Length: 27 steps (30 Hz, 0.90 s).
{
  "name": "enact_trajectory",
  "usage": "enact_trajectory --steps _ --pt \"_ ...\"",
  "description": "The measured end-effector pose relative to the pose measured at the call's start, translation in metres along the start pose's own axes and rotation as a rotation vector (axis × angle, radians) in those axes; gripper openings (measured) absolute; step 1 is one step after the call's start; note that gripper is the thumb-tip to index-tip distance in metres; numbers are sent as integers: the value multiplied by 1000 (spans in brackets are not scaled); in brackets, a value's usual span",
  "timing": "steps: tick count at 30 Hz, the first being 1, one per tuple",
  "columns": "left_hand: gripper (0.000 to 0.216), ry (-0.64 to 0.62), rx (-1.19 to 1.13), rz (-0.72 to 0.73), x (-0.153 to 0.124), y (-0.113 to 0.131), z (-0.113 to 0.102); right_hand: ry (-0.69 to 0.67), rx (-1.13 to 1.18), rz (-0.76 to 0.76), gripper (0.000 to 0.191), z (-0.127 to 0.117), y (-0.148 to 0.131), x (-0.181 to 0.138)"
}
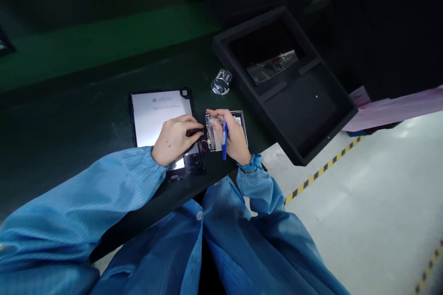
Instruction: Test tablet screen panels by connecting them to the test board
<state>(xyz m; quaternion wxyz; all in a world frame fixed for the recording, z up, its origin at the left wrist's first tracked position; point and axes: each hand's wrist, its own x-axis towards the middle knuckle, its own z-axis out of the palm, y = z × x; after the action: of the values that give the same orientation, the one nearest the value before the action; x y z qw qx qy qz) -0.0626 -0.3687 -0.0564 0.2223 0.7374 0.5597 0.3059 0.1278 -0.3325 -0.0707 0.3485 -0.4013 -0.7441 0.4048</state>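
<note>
Now | left hand (176,139) pinches dark tool (197,131), tip hidden | right hand (234,136) grips blue pen (224,140), half-covering circuit board (212,134)

black foam tray (311,115) upper right | chrome cylinder (221,81) just beside it | pink sheet (398,108) | striped floor tape (321,170)

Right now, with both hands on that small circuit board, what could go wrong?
The blue pen clamped in the right hand sits right beside the small bare circuit board; it might scratch or mark it.
The left hand rests on the open black-framed tablet with the silver panel; leaning could press or shift it.
The thin red wire beside the board might snag on a finger.
</note>
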Motion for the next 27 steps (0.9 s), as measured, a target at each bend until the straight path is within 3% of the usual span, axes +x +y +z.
enact_trajectory --steps 17,27 --pt "21 -103 -17 88 8 -8 -6 -37 -22 -23 21 -3 1 1" --pt "28 -140 155 327 7 -14 -5 -43 -38 -7 30 -3 0 2"
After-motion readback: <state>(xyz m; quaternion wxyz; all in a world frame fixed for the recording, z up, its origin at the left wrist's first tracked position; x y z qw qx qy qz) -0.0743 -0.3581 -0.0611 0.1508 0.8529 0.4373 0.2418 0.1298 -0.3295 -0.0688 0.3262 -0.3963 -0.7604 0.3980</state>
